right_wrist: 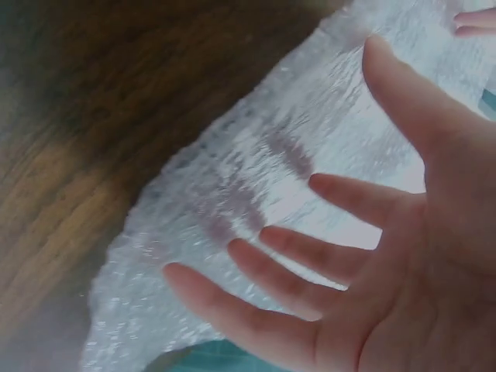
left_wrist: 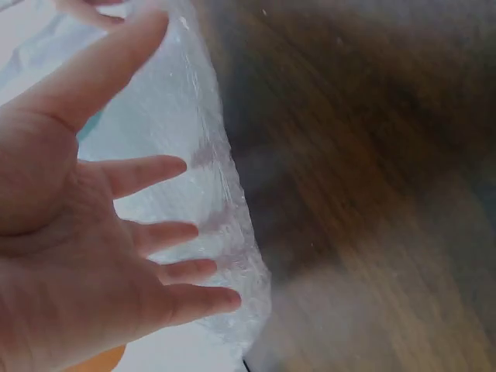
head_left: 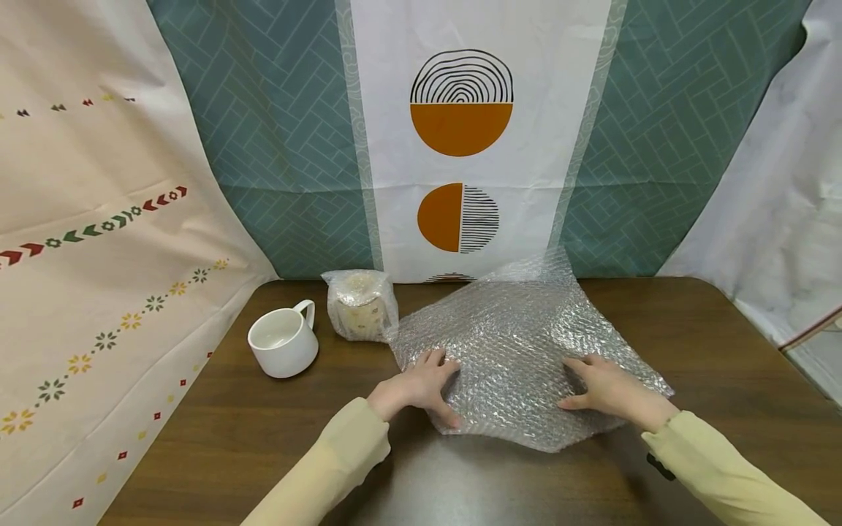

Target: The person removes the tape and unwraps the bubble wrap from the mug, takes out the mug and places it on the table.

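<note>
A wide sheet of clear bubble wrap (head_left: 506,351) lies spread over the table, its far corner raised against the curtain. On its left part rests my left hand (head_left: 427,383), fingers spread and thumb toward the near edge. My right hand (head_left: 608,391) is at the sheet's right part, fingers apart and slightly bent. In the left wrist view the fingertips (left_wrist: 229,298) of the left hand reach the wrap with nothing gripped. The right wrist view shows the right hand (right_wrist: 372,256) likewise spread over the wrap (right_wrist: 194,225), palm bare.
Left of the sheet stands a bubble-wrapped cup-like item (head_left: 362,314), cream-coloured with a small pattern. Beside it is a white mug (head_left: 283,340) with its handle toward the back. A patterned curtain (head_left: 296,146) hangs behind the brown wooden table (head_left: 217,446).
</note>
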### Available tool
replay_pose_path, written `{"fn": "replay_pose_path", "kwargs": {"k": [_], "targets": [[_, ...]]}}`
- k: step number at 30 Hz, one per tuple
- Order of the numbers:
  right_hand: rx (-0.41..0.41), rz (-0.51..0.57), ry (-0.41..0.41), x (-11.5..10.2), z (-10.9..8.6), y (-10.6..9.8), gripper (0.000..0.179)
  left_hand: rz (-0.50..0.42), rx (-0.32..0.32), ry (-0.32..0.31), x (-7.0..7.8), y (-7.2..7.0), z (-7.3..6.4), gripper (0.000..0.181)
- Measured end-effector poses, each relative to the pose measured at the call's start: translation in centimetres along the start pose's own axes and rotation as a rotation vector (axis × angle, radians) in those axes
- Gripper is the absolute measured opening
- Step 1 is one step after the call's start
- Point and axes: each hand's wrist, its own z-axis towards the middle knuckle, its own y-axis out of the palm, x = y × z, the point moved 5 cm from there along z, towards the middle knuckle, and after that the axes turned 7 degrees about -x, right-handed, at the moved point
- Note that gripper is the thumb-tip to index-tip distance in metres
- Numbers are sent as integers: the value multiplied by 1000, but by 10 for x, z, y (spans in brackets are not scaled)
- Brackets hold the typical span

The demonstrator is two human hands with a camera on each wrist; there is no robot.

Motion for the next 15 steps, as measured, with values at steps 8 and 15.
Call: {"fn": "replay_pose_path", "kwargs": {"k": [8, 15], "targets": [[-32, -34, 103, 1, -3, 2, 81, 147, 115, -80, 1, -7, 10, 69], [-36, -66, 130, -1, -3, 1, 78, 57, 102, -47, -1, -10, 10, 74]]}}
